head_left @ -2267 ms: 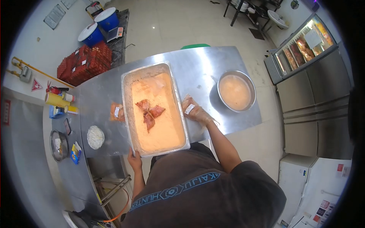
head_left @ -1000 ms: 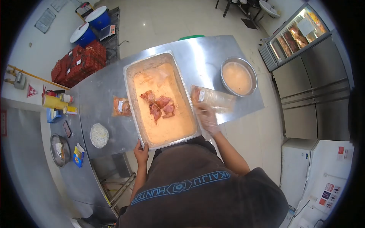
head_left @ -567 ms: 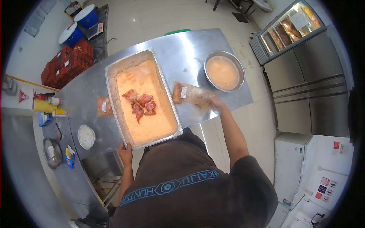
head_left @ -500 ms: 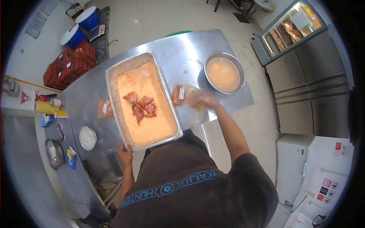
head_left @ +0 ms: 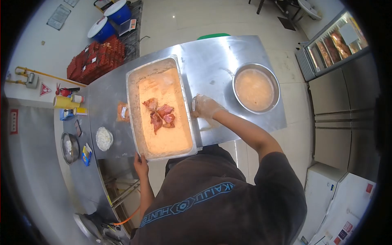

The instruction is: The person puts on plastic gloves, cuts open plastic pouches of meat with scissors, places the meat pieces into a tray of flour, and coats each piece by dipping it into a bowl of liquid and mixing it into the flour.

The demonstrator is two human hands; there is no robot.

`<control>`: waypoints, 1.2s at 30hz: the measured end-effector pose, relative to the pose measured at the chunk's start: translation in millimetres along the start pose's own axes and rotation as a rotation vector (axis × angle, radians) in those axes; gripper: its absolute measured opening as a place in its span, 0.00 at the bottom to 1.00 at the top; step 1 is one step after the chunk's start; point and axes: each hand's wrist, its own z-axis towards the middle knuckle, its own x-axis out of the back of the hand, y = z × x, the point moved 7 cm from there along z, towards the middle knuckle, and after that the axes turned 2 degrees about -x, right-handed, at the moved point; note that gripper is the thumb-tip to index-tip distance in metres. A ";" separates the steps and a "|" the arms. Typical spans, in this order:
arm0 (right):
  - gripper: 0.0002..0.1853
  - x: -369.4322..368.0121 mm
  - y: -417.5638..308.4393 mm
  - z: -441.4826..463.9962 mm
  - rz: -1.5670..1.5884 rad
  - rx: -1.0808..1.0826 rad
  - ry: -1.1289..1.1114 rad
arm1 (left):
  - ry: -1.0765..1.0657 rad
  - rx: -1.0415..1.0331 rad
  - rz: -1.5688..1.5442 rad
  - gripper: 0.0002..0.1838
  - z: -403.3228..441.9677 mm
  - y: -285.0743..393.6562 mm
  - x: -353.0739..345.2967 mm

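The shiny table (head_left: 228, 51) holds the big metal tray (head_left: 134, 102), full of orange powder. A round bowl (head_left: 278, 90) of orange stuff sits near its right side. The clear bag (head_left: 210, 123) lies between them. The right hand (head_left: 205, 107), in a see-through glove, has moved nearer the tray; its fingers bend over the bag, but I can't tell how tightly. The left hand (head_left: 141, 165), partly closed, still holds the tray's near corner. Four red meat pieces (head_left: 159, 114) stay on the powder.

A commercial kitchen, stainless steel work table (head_left: 220, 53), tall steel fridge (head_left: 332, 102) with a lit glass door, stacked red egg trays (head_left: 96, 60), lidded blue tubs (head_left: 102, 30), kitchen scale (head_left: 127, 26), tiled floor (head_left: 183, 20).
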 end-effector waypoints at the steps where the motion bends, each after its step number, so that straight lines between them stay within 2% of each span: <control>1: 0.09 -1.7 3.2 5.9 0.025 -0.032 -0.077 | -0.010 0.025 0.019 0.32 -4.7 6.1 0.4; 2: 0.10 -3.7 6.4 8.1 0.048 -0.066 -0.152 | -0.021 0.049 0.035 0.32 -8.1 12.2 0.5; 3: 0.11 -9.2 7.5 8.0 0.031 -0.006 -0.164 | -0.032 0.071 0.050 0.32 -9.8 14.1 -1.3; 6: 0.13 -14.2 16.3 7.7 -0.028 0.069 -0.187 | 0.121 -0.120 0.267 0.32 -16.6 19.3 -0.4; 8: 0.14 -9.3 17.8 5.4 -0.063 -0.020 -0.183 | 0.167 -0.122 0.258 0.33 -27.5 27.9 -0.3; 10: 0.14 -8.0 30.6 -1.2 0.093 -0.196 -0.139 | 0.244 -0.128 0.261 0.33 -39.2 54.5 1.8; 12: 0.16 -4.7 35.6 -9.2 0.160 -0.263 -0.125 | 0.348 -0.126 0.273 0.32 -52.3 78.0 1.1; 14: 0.18 9.3 29.2 -18.6 0.139 -0.229 -0.146 | 0.415 -0.260 0.491 0.30 -58.4 106.8 -1.4; 15: 0.23 -15.0 43.3 -15.3 0.283 -0.312 -0.164 | 0.444 -0.322 0.599 0.29 -62.6 123.1 -5.4; 18: 0.23 -36.3 36.7 -21.7 -0.130 -0.058 0.017 | 0.267 -0.350 0.148 0.24 -54.6 205.3 -28.3; 20: 0.23 -41.9 24.7 -30.8 -0.395 0.112 0.157 | 0.202 -0.433 0.092 0.21 -45.6 244.5 -46.0; 22: 0.23 -27.2 8.7 -38.8 -0.452 0.276 0.251 | 0.138 -0.508 0.036 0.19 -37.9 273.1 -64.9; 24: 0.23 -6.6 -7.0 -48.3 -0.300 0.434 0.287 | 0.072 -0.564 -0.019 0.17 -34.5 294.8 -83.0; 25: 0.26 -25.0 -10.5 -46.0 -0.490 0.526 0.323 | 0.041 -0.588 -0.044 0.17 -34.1 305.4 -90.6; 27: 0.27 -43.2 3.5 -41.0 -0.363 0.457 0.095 | -0.022 -0.629 -0.083 0.16 -37.3 321.5 -102.5; 31: 0.27 -9.9 -5.7 -30.6 0.077 0.195 -0.341 | -0.126 -0.600 -0.061 0.15 -37.9 307.0 -132.2; 34: 0.21 -41.0 7.0 -11.7 0.073 0.059 -0.371 | -0.177 -0.643 -0.006 0.15 -49.1 303.8 -144.2; 36: 0.20 -47.8 16.8 -2.4 0.065 0.024 -0.378 | -0.195 -0.601 -0.011 0.14 -51.0 299.7 -144.9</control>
